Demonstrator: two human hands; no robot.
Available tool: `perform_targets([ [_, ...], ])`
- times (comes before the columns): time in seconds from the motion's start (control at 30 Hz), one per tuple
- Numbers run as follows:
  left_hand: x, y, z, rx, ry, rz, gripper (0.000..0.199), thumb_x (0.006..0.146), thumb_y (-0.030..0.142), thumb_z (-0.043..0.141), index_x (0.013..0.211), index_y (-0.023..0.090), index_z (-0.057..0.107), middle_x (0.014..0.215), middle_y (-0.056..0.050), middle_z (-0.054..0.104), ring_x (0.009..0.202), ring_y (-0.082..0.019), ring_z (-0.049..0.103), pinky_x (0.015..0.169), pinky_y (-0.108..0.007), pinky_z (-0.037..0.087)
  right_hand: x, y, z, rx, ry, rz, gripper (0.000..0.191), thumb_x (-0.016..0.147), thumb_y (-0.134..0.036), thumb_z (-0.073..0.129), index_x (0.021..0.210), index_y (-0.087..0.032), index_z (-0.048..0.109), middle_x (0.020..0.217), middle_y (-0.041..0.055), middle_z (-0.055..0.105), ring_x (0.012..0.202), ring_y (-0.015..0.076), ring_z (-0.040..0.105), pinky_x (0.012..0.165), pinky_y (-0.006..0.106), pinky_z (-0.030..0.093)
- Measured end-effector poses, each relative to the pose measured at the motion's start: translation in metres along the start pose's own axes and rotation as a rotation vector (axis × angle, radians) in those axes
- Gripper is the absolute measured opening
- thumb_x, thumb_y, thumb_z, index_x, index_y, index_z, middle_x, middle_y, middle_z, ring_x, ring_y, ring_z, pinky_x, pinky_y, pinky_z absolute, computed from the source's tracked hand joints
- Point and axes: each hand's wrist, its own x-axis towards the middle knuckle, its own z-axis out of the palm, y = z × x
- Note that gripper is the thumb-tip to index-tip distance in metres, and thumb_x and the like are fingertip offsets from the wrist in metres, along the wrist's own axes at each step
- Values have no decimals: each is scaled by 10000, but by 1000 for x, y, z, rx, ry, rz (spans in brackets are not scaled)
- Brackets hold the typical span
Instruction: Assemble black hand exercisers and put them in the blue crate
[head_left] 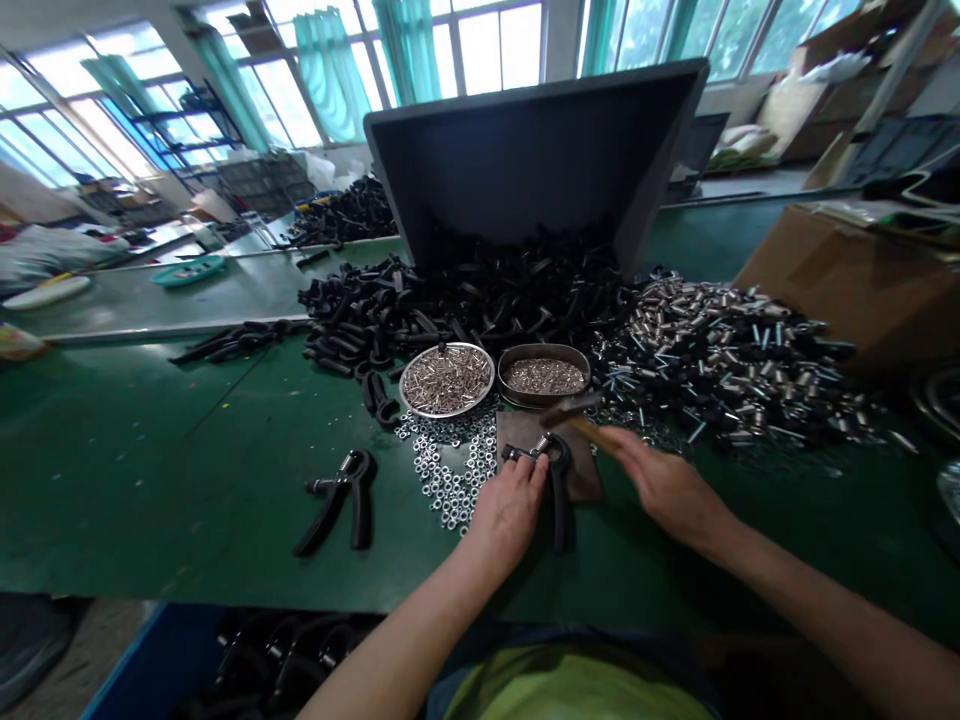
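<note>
Head view: left hand [508, 510] holds a black spring hand gripper [559, 500] down on a brown plate [517, 430], its fingers [525, 478] curled over and pinching the gripper near the coil. Right hand [664, 490] closes around the wooden handle of a small hammer [581, 420], whose head is raised just above the plate. Loose hex nuts [442, 480] lie against the plate's left edge. Behind stand 2 containers, a round tray of steel pins [446, 380] and an oval tin of small parts [544, 375], before heaped black handles [450, 300] and silver sleeves [727, 360]. 1 further gripper [341, 500] lies on the green tabletop [150, 500].
</note>
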Motion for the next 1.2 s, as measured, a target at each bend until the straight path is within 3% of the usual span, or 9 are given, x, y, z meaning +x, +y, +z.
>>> perform_targets([
  [0.1,-1,0,5,11,13,-8,494,866,94,395,1353,174,379,1050,-117,557,885,-210,574,623,-276,502,4,-1,1,-67,-143,-9,343,927,-316,326,1182,-271,550,1063,39,694,894,225,673,760,335,513],
  [0.27,-1,0,7,-5,31,-9,510,855,78,393,1356,169,372,1072,-118,553,905,-213,565,648,-285,504,3,-5,-2,-67,108,-16,419,954,-287,247,1332,-222,418,1237,88,608,1021,223,632,788,314,501],
  [0.4,-2,0,7,-31,45,-22,511,854,74,396,1351,190,380,1060,-107,558,902,-197,568,661,-272,500,7,14,17,-243,-184,31,372,942,-300,288,1238,-231,502,988,74,712,784,249,689,617,324,496],
  [0.47,-3,-1,10,-51,58,-57,489,861,88,403,1334,208,402,1025,-92,572,895,-195,575,660,-269,497,8,18,18,-221,-220,48,355,945,-323,292,1213,-261,515,932,45,721,768,238,688,614,313,492],
  [0.67,-15,-5,26,-257,272,-186,249,867,227,488,1108,172,519,972,-80,613,915,-211,582,791,-330,493,-14,-14,-16,46,59,0,356,945,-353,295,1216,-259,508,867,36,702,674,175,661,594,275,492],
  [0.77,-17,-4,29,-279,293,-238,117,860,231,498,960,183,532,913,-73,614,882,-212,583,776,-334,492,-27,-18,-11,121,234,-60,404,949,-368,239,1242,-214,471,713,37,664,542,164,611,533,274,479],
  [0.93,-13,-2,25,-265,257,-221,80,850,218,501,917,179,524,902,-80,603,887,-222,576,768,-344,488,-24,-8,5,-66,-154,-53,324,918,-349,335,1141,-283,561,835,24,714,669,201,671,591,296,507],
  [1.1,-13,-3,23,-266,242,-221,72,847,200,498,914,183,520,924,-81,600,901,-220,572,776,-338,480,-22,-14,1,-58,-13,-42,400,951,-309,249,1285,-235,456,1092,76,681,883,211,675,711,311,517],
  [1.2,-11,-3,21,-266,216,-206,78,850,208,489,913,177,524,923,-84,604,904,-220,571,782,-335,472,-20,-8,10,-169,-166,-64,379,946,-294,273,1252,-244,490,999,59,712,757,211,692,613,299,513],
])
